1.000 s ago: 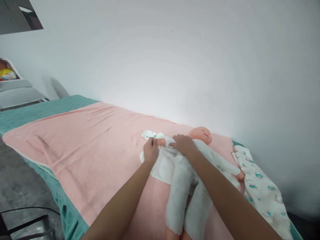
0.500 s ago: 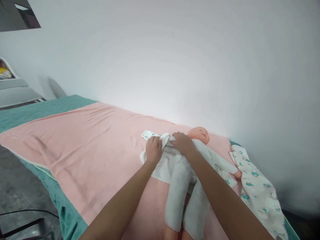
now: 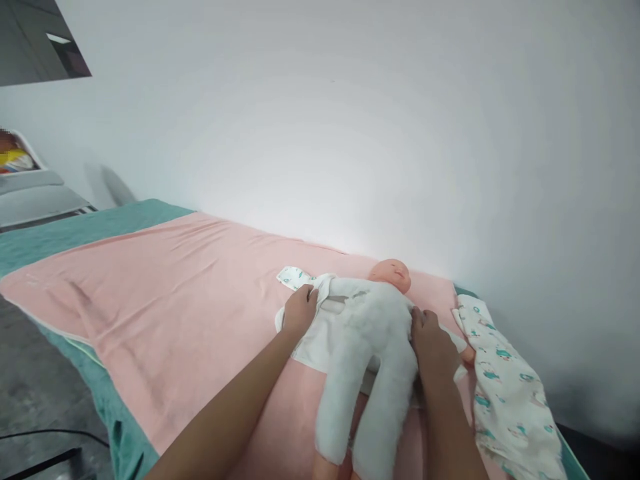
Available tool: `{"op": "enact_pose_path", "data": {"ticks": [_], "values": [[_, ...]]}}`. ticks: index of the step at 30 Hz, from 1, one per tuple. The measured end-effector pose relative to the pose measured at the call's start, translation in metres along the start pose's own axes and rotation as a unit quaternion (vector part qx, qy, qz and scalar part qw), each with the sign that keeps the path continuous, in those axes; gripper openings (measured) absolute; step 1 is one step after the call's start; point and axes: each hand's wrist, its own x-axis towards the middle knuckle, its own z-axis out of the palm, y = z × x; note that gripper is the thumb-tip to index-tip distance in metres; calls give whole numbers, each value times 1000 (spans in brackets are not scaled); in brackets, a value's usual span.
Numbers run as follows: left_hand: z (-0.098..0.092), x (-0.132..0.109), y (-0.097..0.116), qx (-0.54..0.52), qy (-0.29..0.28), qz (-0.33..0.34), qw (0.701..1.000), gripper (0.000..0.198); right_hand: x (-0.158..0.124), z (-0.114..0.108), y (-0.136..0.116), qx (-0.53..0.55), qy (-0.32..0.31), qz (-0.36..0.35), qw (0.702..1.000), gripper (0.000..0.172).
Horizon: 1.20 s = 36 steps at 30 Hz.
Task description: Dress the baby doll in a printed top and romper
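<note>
A baby doll [image 3: 375, 317] with a white plush body lies on its back on a pink blanket [image 3: 200, 307], its head toward the wall. Under it is a spread white garment [image 3: 315, 340], whose patterned inner cloth shows at the upper left. My left hand [image 3: 300, 310] is closed on the garment's sleeve, around the doll's arm on the left. Against the doll's side on the right, my right hand [image 3: 434, 340] has its fingers curled; what they hold, if anything, is hidden.
A patterned white cloth [image 3: 510, 380] lies at the bed's right end. A teal sheet [image 3: 140, 217] shows beneath the blanket. The white wall [image 3: 350, 133] rises directly behind. At the far left stands a white piece of furniture [image 3: 40, 197].
My right hand has left the doll's arm on the left and moved right and down to its other side. My left hand stays at the sleeve. The view has shifted slightly.
</note>
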Motion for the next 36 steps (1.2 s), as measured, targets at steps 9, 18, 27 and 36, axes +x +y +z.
{"op": "enact_pose_path", "data": {"ticks": [9,18,27,36], "values": [[-9,9,38,-82,-28,34,996,28,-6,-11,-7,76,-27,-3,997,67],[7,39,110,-46,-117,135,983,28,2,24,-19,386,-34,-50,920,77],[6,30,137,114,-167,178,963,28,9,57,-38,492,-47,-24,869,88],[-23,-52,142,118,-228,309,916,28,8,53,-32,438,-97,-63,892,79]]}}
